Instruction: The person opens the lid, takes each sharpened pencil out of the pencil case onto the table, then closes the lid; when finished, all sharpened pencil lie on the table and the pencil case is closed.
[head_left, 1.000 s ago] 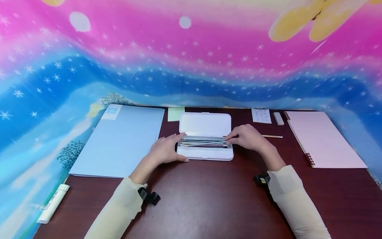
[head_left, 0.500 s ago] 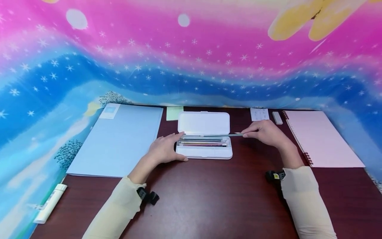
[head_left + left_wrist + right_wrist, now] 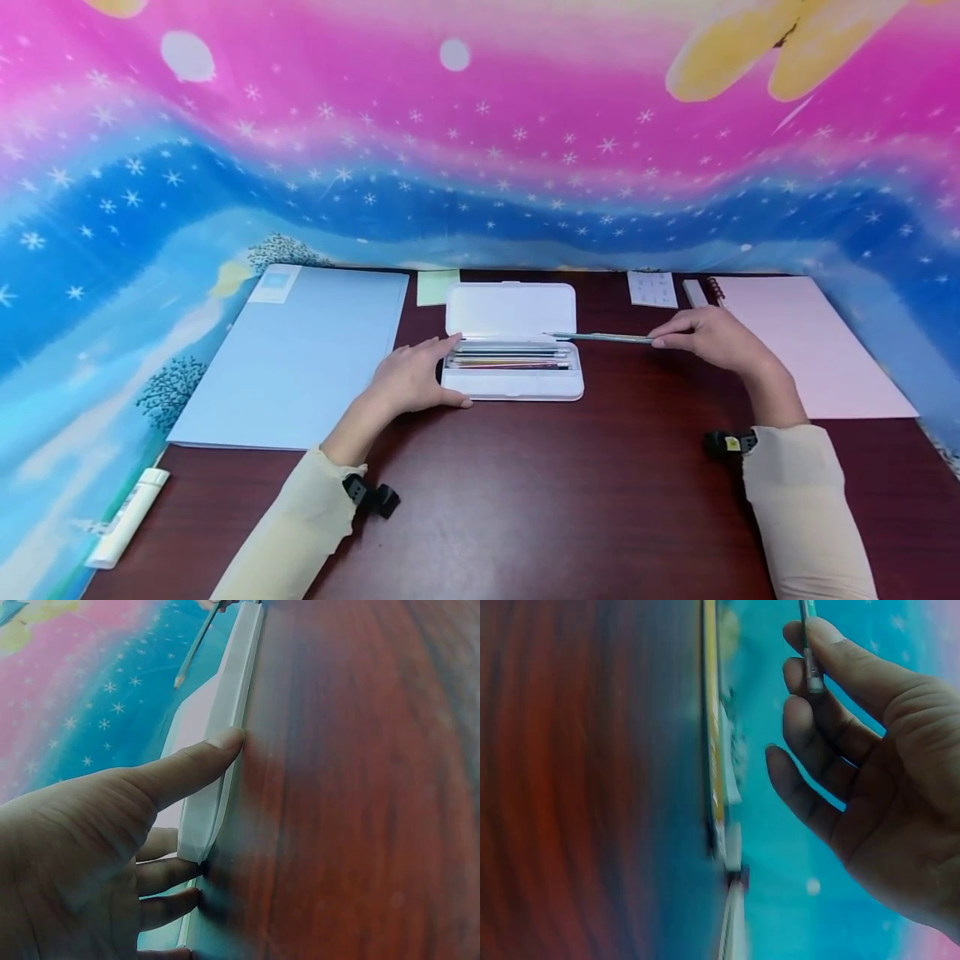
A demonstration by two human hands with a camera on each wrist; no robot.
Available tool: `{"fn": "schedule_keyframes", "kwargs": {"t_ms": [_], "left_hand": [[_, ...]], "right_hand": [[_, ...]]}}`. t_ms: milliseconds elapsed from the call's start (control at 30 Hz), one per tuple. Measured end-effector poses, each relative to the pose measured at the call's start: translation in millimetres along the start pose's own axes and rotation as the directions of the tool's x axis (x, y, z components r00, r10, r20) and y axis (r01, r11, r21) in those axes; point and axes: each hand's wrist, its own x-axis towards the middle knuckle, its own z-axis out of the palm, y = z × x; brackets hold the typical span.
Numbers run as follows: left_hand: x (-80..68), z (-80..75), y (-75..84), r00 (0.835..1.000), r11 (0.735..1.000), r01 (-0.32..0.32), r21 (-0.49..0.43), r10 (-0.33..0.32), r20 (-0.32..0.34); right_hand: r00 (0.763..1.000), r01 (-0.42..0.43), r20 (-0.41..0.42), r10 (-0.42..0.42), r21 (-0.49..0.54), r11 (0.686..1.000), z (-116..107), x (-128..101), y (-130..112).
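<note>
A white pencil case lies with its lid raised, and several pencils fill its middle tray. My left hand holds the case's left end, thumb on the front edge and fingers around the far side; the left wrist view shows the thumb across the front wall. My right hand pinches a green pencil by its eraser end between thumb and fingers. Its sharpened tip points left and overlaps the lid in the head view. A yellow pencil lies on the table below the right hand.
A light blue folder lies at left, a pink spiral notebook at right. Along the back are green sticky notes, a small printed paper and an eraser. A white tube lies at the left edge.
My right hand has lifted the green pencil out of the case and moved right with it, toward the notebook. The left hand stays at the case.
</note>
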Motion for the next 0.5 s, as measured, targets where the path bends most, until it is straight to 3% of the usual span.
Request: {"fn": "schedule_keyframes", "kwargs": {"t_ms": [300,500], "left_hand": [[-0.6,-0.4,-0.1,1.000,1.000,0.001,0.006,-0.001,0.003],[-0.4,0.0,-0.3,1.000,1.000,-0.002,0.007,0.002,0.000]], "right_hand": [[0.979,-0.185,0.083,0.185,-0.002,0.983,-24,-19,39],[0.969,-0.230,0.098,0.228,0.009,0.973,-25,-23,57]]}}
